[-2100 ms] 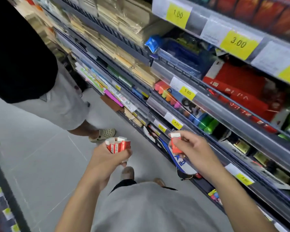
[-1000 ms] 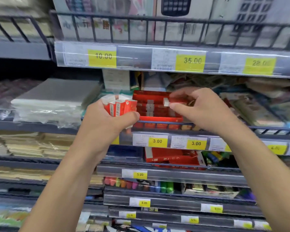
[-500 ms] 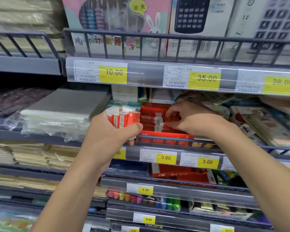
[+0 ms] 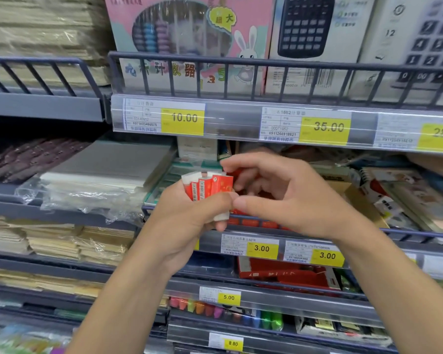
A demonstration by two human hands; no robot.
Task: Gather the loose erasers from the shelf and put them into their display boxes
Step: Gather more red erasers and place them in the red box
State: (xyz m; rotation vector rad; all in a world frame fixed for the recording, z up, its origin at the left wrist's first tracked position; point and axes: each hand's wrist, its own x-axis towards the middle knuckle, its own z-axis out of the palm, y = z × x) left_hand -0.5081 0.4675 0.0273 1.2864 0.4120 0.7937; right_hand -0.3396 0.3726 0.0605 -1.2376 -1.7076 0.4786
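My left hand (image 4: 189,218) clamps a bundle of erasers (image 4: 207,187), held just before the red display box (image 4: 251,221) for easy feeding; my right hand (image 4: 287,198), fingers loosely curled and empty, reaches for one.

Your left hand (image 4: 189,215) stays curled tight in a grip; your right hand (image 4: 287,198) hovers beside it, fingers seemingly half-curled.
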